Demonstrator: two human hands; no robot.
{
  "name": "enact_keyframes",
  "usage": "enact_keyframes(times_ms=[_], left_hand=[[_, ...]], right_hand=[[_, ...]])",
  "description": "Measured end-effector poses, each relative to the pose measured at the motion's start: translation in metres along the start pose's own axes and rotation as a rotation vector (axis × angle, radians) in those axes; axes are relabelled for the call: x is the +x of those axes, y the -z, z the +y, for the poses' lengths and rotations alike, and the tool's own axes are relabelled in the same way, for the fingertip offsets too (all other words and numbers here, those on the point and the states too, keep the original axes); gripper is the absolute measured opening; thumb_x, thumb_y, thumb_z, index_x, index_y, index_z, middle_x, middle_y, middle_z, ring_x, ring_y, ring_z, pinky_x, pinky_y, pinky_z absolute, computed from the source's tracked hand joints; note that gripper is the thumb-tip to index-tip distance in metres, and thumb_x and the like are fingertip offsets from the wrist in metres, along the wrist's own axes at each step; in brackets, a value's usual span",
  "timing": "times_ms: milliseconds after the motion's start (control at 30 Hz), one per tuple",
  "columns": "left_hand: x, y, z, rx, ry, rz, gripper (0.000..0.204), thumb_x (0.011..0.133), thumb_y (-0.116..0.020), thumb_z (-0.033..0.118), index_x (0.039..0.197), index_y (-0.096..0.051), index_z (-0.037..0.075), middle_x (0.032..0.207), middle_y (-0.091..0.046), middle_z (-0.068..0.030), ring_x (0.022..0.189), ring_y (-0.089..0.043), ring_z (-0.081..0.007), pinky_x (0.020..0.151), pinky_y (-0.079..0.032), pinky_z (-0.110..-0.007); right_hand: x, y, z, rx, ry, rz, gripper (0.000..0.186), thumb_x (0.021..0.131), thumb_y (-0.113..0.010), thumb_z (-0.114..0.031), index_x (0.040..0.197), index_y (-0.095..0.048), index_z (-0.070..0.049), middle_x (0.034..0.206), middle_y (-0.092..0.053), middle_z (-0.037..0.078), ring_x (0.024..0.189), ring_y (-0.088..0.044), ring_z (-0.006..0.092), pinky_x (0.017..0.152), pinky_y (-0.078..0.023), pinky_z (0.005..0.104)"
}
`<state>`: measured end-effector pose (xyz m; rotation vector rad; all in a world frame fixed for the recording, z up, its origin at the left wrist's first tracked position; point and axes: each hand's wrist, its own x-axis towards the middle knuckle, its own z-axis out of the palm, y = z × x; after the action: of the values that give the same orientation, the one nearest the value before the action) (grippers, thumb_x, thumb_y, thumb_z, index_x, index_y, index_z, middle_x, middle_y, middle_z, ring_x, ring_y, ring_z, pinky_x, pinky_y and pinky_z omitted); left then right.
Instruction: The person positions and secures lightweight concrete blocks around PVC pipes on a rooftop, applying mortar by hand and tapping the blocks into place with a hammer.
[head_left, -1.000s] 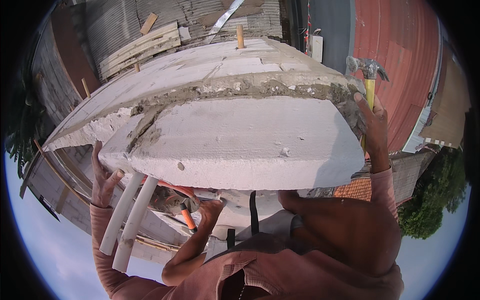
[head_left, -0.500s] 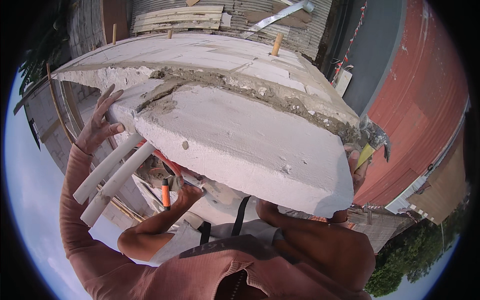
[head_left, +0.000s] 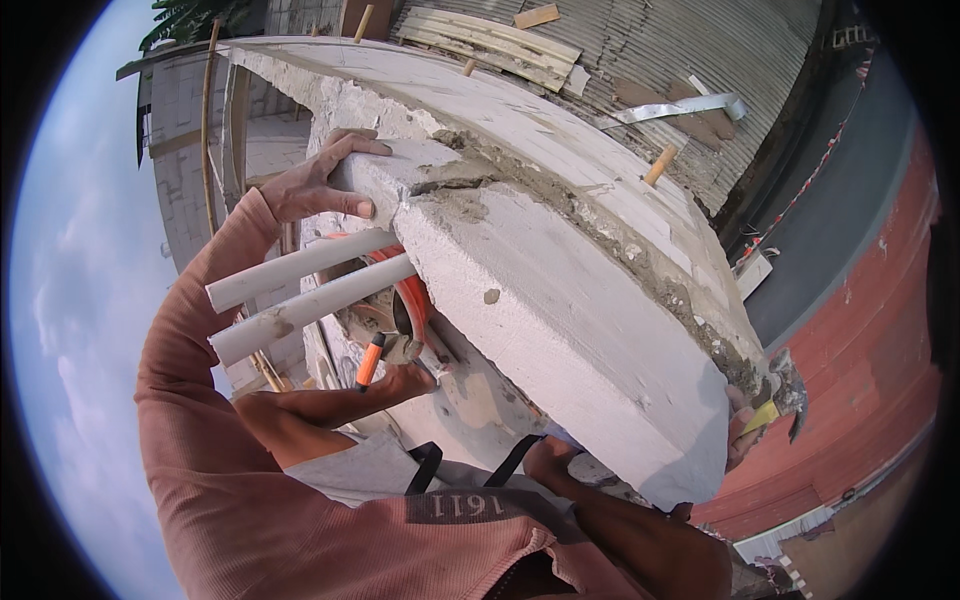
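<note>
Two smooth pipes [head_left: 310, 307]; rough block [head_left: 560, 310]; left hand [head_left: 318, 187] spread wide on block end; right hand [head_left: 741, 428], by hammer [head_left: 789, 393], half hidden, cannot tell grip.

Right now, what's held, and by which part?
Right hand: hammer, by its yellow handle, near the top. Left hand: over the left end of the white blocks; grip can't be told.

Pale boards [head_left: 490, 45] and a silvery strip [head_left: 680, 108] lie over grey corrugated sheeting [head_left: 640, 50], left of red roofing [head_left: 870, 350].
</note>
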<state>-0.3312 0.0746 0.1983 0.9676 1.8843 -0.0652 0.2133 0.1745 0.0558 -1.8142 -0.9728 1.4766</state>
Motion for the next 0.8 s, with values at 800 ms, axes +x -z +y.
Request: enact_keyframes(times_ms=[800], left_hand=[[0.027, -0.079, -0.080, -0.712, -0.042, 0.571, 0.067, 0.093, -0.063, 0.057, 0.140, -0.054, 0.010, 0.127, -0.064, -0.0126, 0.116, -0.062, -0.0221, 0.104, -0.048, -0.035]], right_hand=[[0.062, -0.327, -0.091, -0.784, 0.363, -1.240, 0.041, 0.106, -0.050, -0.043, 0.122, -0.062, -0.007, 0.069, -0.045, -0.007, 0.049, -0.036, 0.0017, 0.042, -0.030, 0.0218]])
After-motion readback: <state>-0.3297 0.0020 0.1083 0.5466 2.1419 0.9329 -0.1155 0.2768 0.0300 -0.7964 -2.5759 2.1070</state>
